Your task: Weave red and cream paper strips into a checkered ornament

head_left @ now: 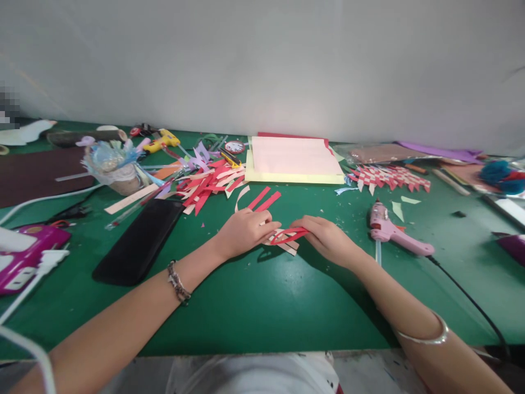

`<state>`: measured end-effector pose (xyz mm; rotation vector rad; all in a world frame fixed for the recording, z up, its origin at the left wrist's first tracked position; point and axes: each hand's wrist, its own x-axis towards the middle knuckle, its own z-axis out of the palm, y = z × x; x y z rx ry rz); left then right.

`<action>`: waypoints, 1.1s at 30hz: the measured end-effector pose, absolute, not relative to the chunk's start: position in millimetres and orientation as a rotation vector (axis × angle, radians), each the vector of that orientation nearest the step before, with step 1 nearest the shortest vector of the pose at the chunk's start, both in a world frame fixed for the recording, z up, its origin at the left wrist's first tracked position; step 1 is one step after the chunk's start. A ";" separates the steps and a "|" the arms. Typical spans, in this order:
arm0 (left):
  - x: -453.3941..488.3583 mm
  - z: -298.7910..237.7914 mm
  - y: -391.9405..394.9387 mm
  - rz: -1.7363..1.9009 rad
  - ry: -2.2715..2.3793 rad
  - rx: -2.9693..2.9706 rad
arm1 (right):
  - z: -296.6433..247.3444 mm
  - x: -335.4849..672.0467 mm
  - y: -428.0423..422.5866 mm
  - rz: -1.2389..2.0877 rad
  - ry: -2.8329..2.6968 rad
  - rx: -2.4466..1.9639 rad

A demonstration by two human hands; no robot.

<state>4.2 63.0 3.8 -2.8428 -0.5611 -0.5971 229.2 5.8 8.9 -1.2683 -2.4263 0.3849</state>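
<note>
The head view showed the left hand (248, 232) closed on a small bunch of red and pale paper strips (297, 232), just above the near-middle part of the green surface (287, 312). The right hand (328, 238) pinched the bunch's right side, where a red strip bent into a narrow loop between the two hands; the fingertips were partly hidden. Free strip ends stuck out on the far side of the left hand.

Farther back and to the left lay a loose pile of cut strips (210, 185), beside a stack of paper sheets (291, 158) in the far middle. A red-and-pale woven paper piece (389, 177) lay right of the sheets. A pink glue gun (396, 235) rested to the right, and a black oblong case (139, 241) lay to the left.
</note>
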 end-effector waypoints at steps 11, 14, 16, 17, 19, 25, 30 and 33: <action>4.0 3.8 65.5 -0.458 -0.439 -2.942 | 10.7 226.4 4.4 0.423 -2.587 -1.238; 3.3 3.3 65.2 -0.433 -0.455 -2.985 | 12.8 226.0 3.7 0.441 -2.625 -1.232; 2.3 3.3 64.6 -0.414 -0.466 -3.036 | 13.6 226.0 3.7 0.458 -2.634 -1.231; 1.7 3.7 64.0 -0.401 -0.462 -3.065 | 13.8 226.1 3.8 0.458 -2.638 -1.233; 0.7 5.4 62.7 -0.368 -0.452 -3.121 | 13.6 226.2 4.2 0.438 -2.649 -1.246; 0.9 8.6 60.9 -0.313 -0.478 -3.204 | 11.5 225.3 4.1 0.337 -2.638 -1.317; 0.6 6.0 61.3 -0.353 -0.485 -3.292 | 10.8 224.1 4.0 0.199 -2.651 -1.333; 0.5 5.7 60.6 -0.427 -0.571 -3.390 | 11.3 223.8 3.7 0.162 -2.681 -1.310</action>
